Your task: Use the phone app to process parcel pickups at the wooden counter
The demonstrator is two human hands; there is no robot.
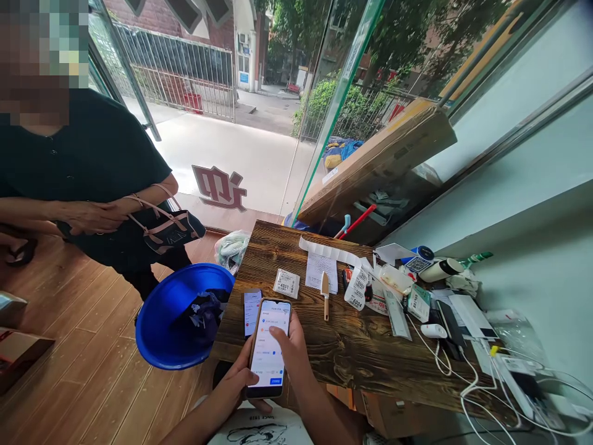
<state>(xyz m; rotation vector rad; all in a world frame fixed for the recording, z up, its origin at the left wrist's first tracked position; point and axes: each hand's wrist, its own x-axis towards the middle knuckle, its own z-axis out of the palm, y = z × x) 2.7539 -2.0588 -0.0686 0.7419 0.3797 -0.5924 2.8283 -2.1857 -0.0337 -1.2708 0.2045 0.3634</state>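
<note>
In the head view, my one feed from here, I judge the step in hand to be working the screen of a phone (pixel 266 361), held in front of the body at the near edge of the table (pixel 361 355). As I read it, a tap calls for a small bend of the right thumb while the left hand keeps the phone steady.

Both forearms reach up from the bottom of the view and converge on the phone, its screen facing me, its top leaning slightly right. My left hand (pixel 238 374) grasps the lower left side, fingers passing behind and thumb along the edge. My right hand (pixel 297 355) cups the right side, its thumb bent over the upper screen; whether it touches the glass I cannot tell, and its fingers behind are mostly hidden.

Just beyond the phone, to its left, a second phone (pixel 252 306) lies on the table. A stack of labels (pixel 286 284) and a knife (pixel 325 290) lie farther in.
</note>
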